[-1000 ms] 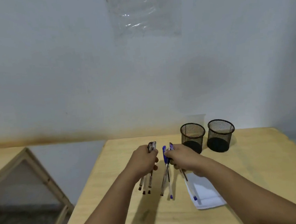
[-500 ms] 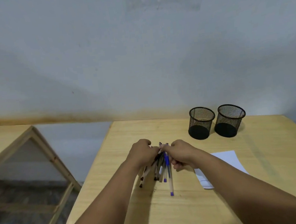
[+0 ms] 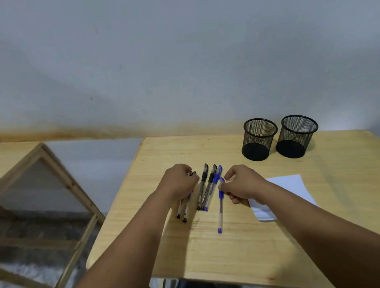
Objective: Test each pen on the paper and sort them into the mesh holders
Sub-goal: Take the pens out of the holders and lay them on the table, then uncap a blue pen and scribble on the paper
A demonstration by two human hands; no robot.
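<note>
My left hand point(image 3: 178, 182) grips two black-tipped clear pens point(image 3: 183, 210); my right hand point(image 3: 241, 183) pinches the blue-capped clear pen point(image 3: 220, 207). Mid-frame, the loose capped pens point(image 3: 208, 187) could roll if nudged.

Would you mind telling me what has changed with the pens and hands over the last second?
Both hands lowered their bundles to the table. The pens now lie spread on the wood; the left hand still covers two black ones, and the right hand pinches the cap end of a blue pen. The paper and both mesh holders stayed put, empty.
</note>
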